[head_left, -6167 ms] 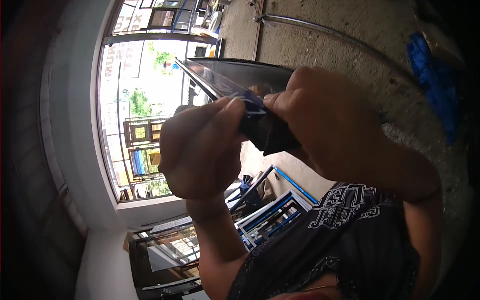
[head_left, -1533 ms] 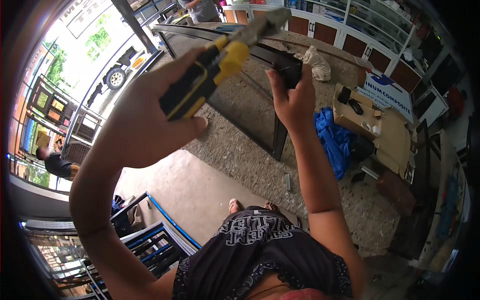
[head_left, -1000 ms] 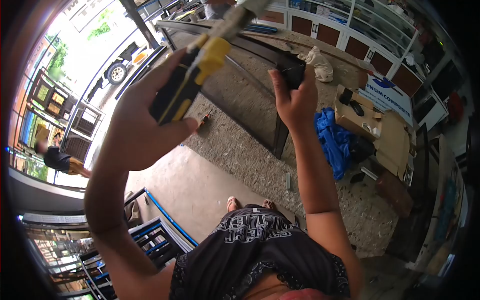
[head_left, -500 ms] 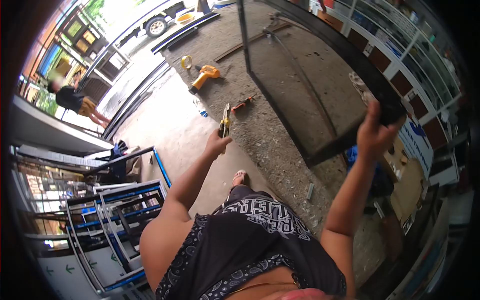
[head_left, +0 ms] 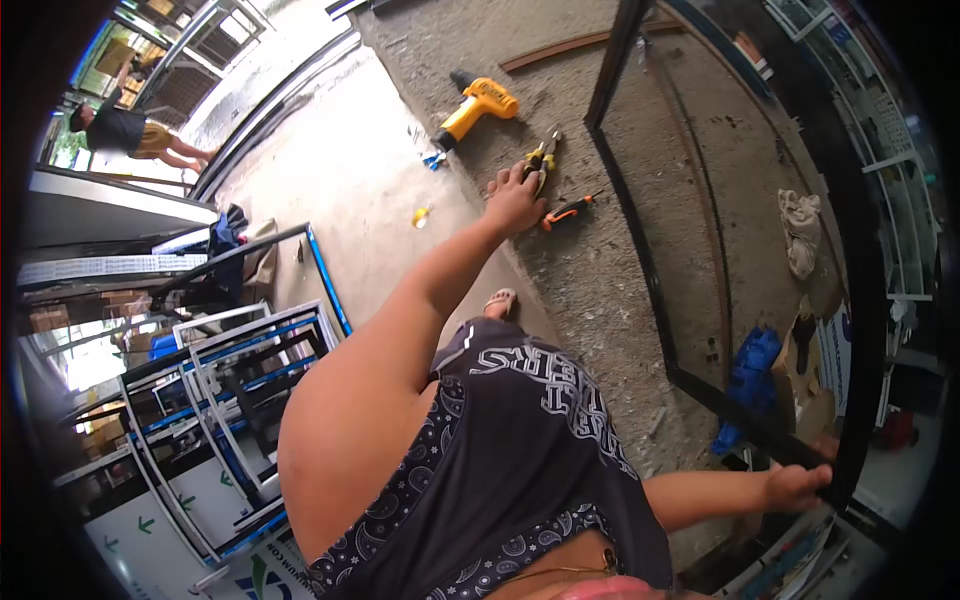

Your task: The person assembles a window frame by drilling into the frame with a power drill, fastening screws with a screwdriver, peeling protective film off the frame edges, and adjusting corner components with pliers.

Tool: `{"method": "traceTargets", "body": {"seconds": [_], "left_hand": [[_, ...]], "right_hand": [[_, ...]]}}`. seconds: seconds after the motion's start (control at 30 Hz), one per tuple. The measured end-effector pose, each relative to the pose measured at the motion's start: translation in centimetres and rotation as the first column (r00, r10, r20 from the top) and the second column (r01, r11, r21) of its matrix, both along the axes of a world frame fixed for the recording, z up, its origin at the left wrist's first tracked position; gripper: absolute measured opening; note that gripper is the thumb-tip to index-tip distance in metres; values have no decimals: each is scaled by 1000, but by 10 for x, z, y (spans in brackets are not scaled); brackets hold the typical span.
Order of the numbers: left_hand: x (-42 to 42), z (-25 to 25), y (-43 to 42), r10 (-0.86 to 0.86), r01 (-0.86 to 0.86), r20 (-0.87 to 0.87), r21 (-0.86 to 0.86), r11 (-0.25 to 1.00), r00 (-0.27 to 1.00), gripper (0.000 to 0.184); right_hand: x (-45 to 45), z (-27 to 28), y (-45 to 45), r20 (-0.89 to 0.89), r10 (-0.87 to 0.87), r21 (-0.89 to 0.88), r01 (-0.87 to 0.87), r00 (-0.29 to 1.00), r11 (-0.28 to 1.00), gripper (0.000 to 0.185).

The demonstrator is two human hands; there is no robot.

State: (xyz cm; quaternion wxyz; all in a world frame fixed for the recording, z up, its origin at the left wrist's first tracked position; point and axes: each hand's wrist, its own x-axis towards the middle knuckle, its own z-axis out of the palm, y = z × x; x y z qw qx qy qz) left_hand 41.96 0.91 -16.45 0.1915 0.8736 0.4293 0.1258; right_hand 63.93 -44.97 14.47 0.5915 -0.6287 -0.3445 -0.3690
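My left hand (head_left: pixel 514 204) reaches over the concrete work surface, its fingers and thumb closed about the yellow-and-black handles of a pair of pliers (head_left: pixel 546 160). The pliers' jaws point away from me. An orange-and-black hand tool (head_left: pixel 569 213) lies just right of that hand, and a yellow cordless drill (head_left: pixel 478 112) lies beyond it. My right hand (head_left: pixel 797 487) is closed on the near bar of a large dark rectangular frame (head_left: pixel 640 240), close to its right corner. The frame is tilted, and the surface behind shows through it.
A brown metal strip (head_left: pixel 560 52) lies at the back. A white cloth (head_left: pixel 800 232) and a blue bag (head_left: pixel 748 385) sit on the right. Several window frames (head_left: pixel 230 400) lean at left. A small yellow item (head_left: pixel 421 217) is over the floor. Another person (head_left: pixel 120 130) stands outside.
My left hand has moved forward and right with the pliers, onto the work surface. My right hand and the frame have swung nearer and right. The yellow tape roll has left its place beside the drill.
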Motion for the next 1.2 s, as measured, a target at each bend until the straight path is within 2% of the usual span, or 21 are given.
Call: {"method": "traceTargets", "body": {"seconds": [0.07, 0.17, 0.2, 0.23, 0.3, 0.33, 0.43, 0.5, 0.63, 0.7, 0.77, 0.87, 0.93, 1.1, 1.13, 1.2], "left_hand": [[-6, 0, -2, 19, -19, 85, -1, 1000, 996, 58], [-7, -4, 3, 35, -31, 113, -32, 999, 993, 57], [-7, -4, 8, 46, -31, 202, -77, 997, 978, 48], [-7, -3, 11, 65, -51, 252, -61, 997, 965, 45], [-7, 2, 16, 96, -90, 357, -34, 995, 929, 39], [-7, 6, 19, 37, -35, 353, -14, 999, 935, 37], [-1, 16, 20, -125, 132, 320, -1, 991, 939, 32], [8, 22, 15, -226, 251, 288, -54, 966, 931, 30], [18, 19, -7, -457, 464, -115, 43, 885, 882, 39], [22, 3, -17, -455, 460, -133, 11, 888, 881, 56], [15, 27, -29, -452, 451, -159, -42, 891, 878, 76], [17, 50, -37, -465, 438, -281, -154, 885, 840, 86], [18, 41, -40, -457, 442, -251, -117, 889, 853, 82], [22, 20, -42, -490, 485, -240, -81, 871, 838, 79], [20, 20, -43, -500, 499, -237, -69, 864, 833, 78], [20, 25, -45, -477, 474, -228, -70, 878, 849, 85]], "right_hand": [[-5, 2, -5, -14, 30, -62, -31, 999, 998, 53], [-10, 2, -9, -23, 77, -72, -78, 997, 994, 54], [-6, -5, -19, -48, 15, -31, -16, 999, 999, 55], [-8, -2, -24, -81, 33, -82, -40, 996, 996, 58], [-3, -7, -18, -18, -12, 14, 12, 1000, 1000, 62], [-2, -10, -25, -46, -28, 0, 28, 999, 1000, 63], [-7, -13, -25, -87, -81, -18, 79, 993, 997, 65], [-14, -6, 0, -22, -204, 84, 205, 979, 975, 69], [-20, -10, -10, -66, -236, 9, 237, 970, 971, 75], [-24, -12, -5, -81, -271, 32, 274, 959, 961, 74], [-29, -13, -1, -101, -301, 35, 306, 948, 952, 72], [-32, -14, -2, -120, -277, 0, 279, 953, 960, 69], [-29, -17, -1, -122, -220, -20, 220, 968, 975, 66], [-35, -13, 5, -107, -210, -71, 203, 972, 976, 62], [-32, -21, 3, -126, -259, -37, 256, 958, 966, 63], [-33, -14, 1, -94, -216, -93, 207, 972, 974, 62]]}}
